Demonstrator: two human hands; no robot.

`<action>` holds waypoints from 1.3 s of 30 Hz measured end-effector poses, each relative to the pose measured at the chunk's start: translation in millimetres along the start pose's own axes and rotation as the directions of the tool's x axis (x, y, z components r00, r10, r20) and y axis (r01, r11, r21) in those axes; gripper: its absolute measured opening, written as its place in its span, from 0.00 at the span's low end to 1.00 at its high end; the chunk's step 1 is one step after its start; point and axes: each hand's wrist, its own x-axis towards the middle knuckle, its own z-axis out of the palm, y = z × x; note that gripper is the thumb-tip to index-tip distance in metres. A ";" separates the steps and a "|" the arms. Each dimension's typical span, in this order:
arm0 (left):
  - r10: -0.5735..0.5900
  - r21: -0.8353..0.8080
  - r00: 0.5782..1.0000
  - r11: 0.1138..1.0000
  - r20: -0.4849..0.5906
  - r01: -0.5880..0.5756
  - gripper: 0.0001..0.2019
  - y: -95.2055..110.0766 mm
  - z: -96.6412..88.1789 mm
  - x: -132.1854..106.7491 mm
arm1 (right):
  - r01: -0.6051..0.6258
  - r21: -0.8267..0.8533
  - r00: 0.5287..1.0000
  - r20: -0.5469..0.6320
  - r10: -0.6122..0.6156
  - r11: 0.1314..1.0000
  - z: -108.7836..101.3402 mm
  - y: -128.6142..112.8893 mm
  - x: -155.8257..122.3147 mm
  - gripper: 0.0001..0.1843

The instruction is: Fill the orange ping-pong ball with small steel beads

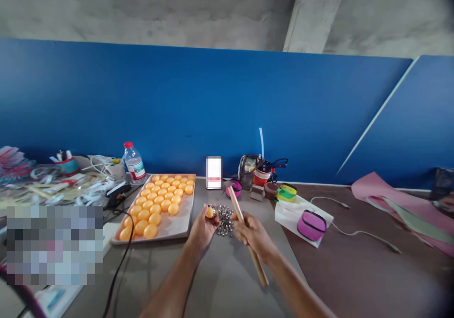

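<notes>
My left hand [203, 227] is closed around an orange ball [210, 211] that looks like a table tennis ball, with a dark, shiny patch along its edge. A pale wooden stick [258, 268] slants through the closed fingers of my right hand [251, 233]. Between both hands a heap of small shiny metal pieces [224, 221] lies on the grey mat [220, 280]; their exact kind is too small to tell. To the left, several orange balls [155, 208] sit in rows in a shallow tray [173, 228].
A water bottle [135, 164] stands behind the tray. A black cable [118, 270] crosses its left front. Ribbon-like strips [81, 185] clutter the far left. Behind my right hand are a red-white cup [261, 178] and a purple pouch-like item [312, 225] on white paper. A blue partition [213, 100] rises behind.
</notes>
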 end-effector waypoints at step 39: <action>0.248 0.135 0.954 0.965 -0.171 -0.227 0.21 2.9 4.5 3.1 | -0.123 -0.073 0.964 0.229 0.137 0.990 10.1 32.6 -9.1 0.23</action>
